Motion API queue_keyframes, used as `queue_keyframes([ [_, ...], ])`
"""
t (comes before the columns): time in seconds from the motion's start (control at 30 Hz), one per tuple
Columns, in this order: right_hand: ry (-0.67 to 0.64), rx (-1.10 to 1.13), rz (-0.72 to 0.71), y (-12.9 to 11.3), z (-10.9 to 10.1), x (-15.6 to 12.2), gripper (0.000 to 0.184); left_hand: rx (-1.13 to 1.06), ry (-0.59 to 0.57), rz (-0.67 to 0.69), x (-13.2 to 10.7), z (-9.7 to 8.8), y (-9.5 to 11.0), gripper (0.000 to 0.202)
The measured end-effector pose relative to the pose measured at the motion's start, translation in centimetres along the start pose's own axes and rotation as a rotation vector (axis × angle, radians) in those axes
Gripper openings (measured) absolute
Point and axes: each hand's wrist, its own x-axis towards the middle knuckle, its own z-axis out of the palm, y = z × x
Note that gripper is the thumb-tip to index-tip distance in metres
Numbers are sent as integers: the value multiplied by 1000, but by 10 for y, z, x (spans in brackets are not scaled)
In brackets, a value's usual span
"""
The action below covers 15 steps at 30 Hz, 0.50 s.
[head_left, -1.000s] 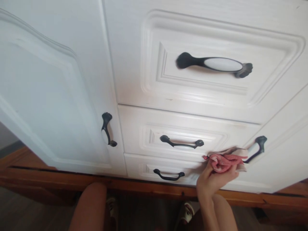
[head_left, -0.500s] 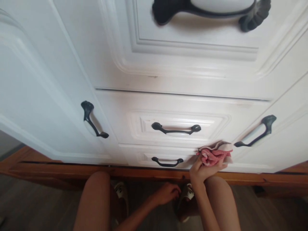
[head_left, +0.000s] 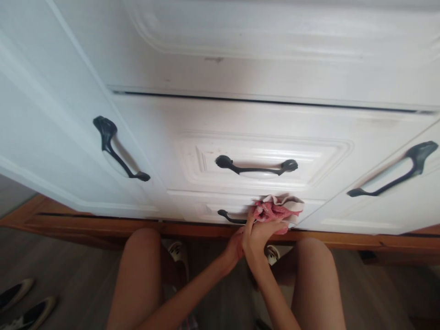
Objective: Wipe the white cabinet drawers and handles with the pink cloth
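My right hand [head_left: 261, 231] grips a crumpled pink and white cloth [head_left: 278, 210] and presses it against the bottom drawer [head_left: 192, 211] of a white cabinet, right beside that drawer's black handle [head_left: 229, 216], whose right part the cloth and hands hide. My left hand [head_left: 236, 245] has come up from below and rests against my right wrist, partly hidden behind it; its fingers cannot be made out. Above the cloth is the middle drawer with its own black handle [head_left: 256, 167].
White cabinet doors flank the drawers, each with a black handle [head_left: 118, 149] [head_left: 395, 172]. A wooden base [head_left: 85, 224] runs under the cabinet. My bare knees [head_left: 140, 256] and slippered feet [head_left: 178, 252] are below. A pair of shoes [head_left: 24, 302] lies on the grey floor at left.
The view has dropped and moved closer to the lower drawers. My right hand slid the cloth leftward from the right door handle to the bottom drawer. My left hand rose to meet the right wrist.
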Motion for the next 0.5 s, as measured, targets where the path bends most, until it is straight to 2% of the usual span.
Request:
queue_keyframes([
  [0.17, -57, -76, -40, 1, -6, 1, 89, -31, 58, -33, -7, 4, 5, 58],
  [0.3, 9, 1, -23, 15, -5, 2, 92, -20, 44, -76, -13, 16, 10, 64],
  [0.37, 47, 19, -20, 25, -3, 3, 93, -15, -3, -84, -18, 22, 22, 62],
  [0.5, 93, 44, 9, 41, 3, 14, 94, -31, -141, -65, -31, 28, 59, 59],
])
